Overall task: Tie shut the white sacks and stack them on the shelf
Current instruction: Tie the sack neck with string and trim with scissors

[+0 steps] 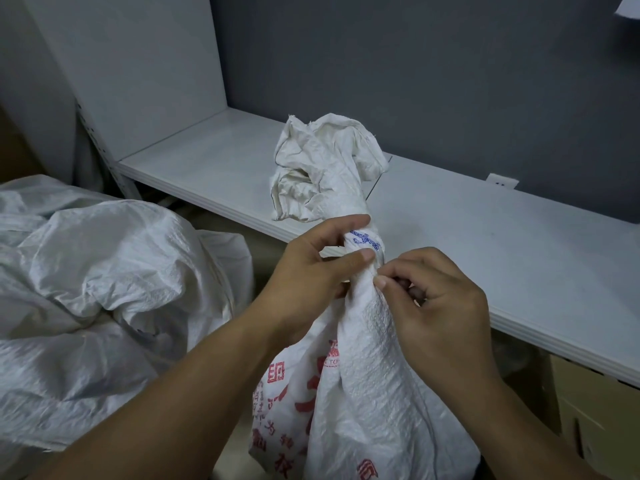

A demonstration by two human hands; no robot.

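A white woven sack (360,382) with red print stands upright in front of me, its neck gathered and twisted, the loose mouth flaring above. My left hand (311,268) grips the twisted neck, forefinger and thumb curled round it where blue marks show. My right hand (440,306) pinches the cloth just below the neck with thumb and fingertips. No string or tie is plain to see. A white shelf board (502,244) runs behind the sack at about neck height.
More white sacks (93,292) lie crumpled in a heap at the left. A grey wall backs the shelf, with a white upright panel (138,64) at its left end. Cardboard boxes (588,417) sit under the shelf at the right.
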